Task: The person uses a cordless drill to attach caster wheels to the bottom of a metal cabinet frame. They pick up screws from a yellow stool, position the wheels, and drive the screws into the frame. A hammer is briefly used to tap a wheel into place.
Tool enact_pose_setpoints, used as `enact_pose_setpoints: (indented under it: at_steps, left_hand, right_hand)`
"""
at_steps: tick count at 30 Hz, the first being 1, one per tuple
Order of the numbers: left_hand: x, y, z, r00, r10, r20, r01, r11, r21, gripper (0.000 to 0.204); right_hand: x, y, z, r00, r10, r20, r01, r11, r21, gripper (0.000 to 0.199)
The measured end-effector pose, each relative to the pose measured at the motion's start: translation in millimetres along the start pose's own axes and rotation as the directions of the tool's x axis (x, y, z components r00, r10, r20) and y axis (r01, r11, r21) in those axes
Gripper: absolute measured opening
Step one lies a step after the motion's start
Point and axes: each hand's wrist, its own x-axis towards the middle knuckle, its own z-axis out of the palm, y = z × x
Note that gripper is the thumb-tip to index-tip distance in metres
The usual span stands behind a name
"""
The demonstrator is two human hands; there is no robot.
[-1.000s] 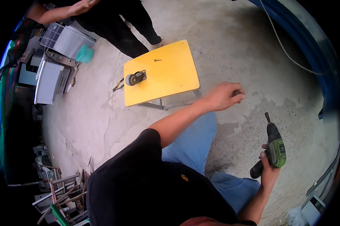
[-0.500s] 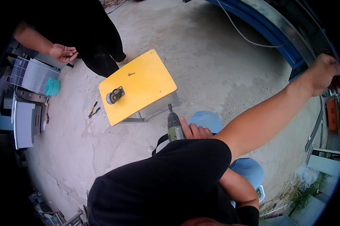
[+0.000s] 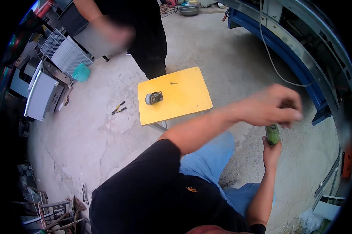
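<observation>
My left arm crosses to the right over my lap. My left hand (image 3: 275,106) is held in the air with its fingers curled in toward the thumb, slightly blurred; whatever it may hold is hidden. Just below it, my right hand (image 3: 272,153) grips a green cordless drill (image 3: 273,135), whose front end is hidden behind the left hand. Ahead of me stands a small stool with a yellow top (image 3: 183,97). A caster wheel (image 3: 154,98) lies on its left part, and a small bolt (image 3: 173,83) lies toward its far edge.
Yellow-and-black pliers (image 3: 119,108) lie on the concrete floor left of the stool. Beyond it, a person in black stands with a blurred hand (image 3: 115,35). A blue metal frame (image 3: 285,58) bounds the right. A teal bucket (image 3: 81,72) and white appliance parts stand left.
My left hand has come back from the far right toward the drill. The drill has moved right, away from the stool. The view has shifted, and the other person's hand is now blurred.
</observation>
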Motion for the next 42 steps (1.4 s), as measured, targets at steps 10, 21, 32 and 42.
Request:
enact_pose_setpoints:
  at_steps: [10, 21, 32, 42]
  left_hand:
    - [-238.6, 46.9, -196.7, 0.204, -0.052, -0.978, -0.56, 0.813, -0.16, 0.075]
    - [-229.7, 13.1, -260.9, 0.283, -0.1, -0.954, -0.845, 0.445, -0.297, 0.065]
    - [-246.0, -44.3, -233.4, 0.252, -0.19, -0.949, 0.005, 0.981, -0.195, 0.035]
    - [-233.0, -104.2, -155.8, 0.799, 0.079, -0.596, 0.599, -0.192, 0.778, 0.026]
  right_hand:
    - [4.6, -13.9, -27.1, 0.982, 0.101, 0.161, -0.169, 0.851, 0.498, 0.034]
    - [-5.6, -23.0, -18.8, 0.966, 0.047, 0.254, -0.165, 0.868, 0.468, 0.036]
    - [-12.9, -14.6, -14.4, 0.968, 0.028, 0.248, -0.135, 0.894, 0.428, 0.034]
    - [-14.7, -22.8, -10.2, 0.959, 0.023, 0.281, -0.136, 0.91, 0.391, 0.035]
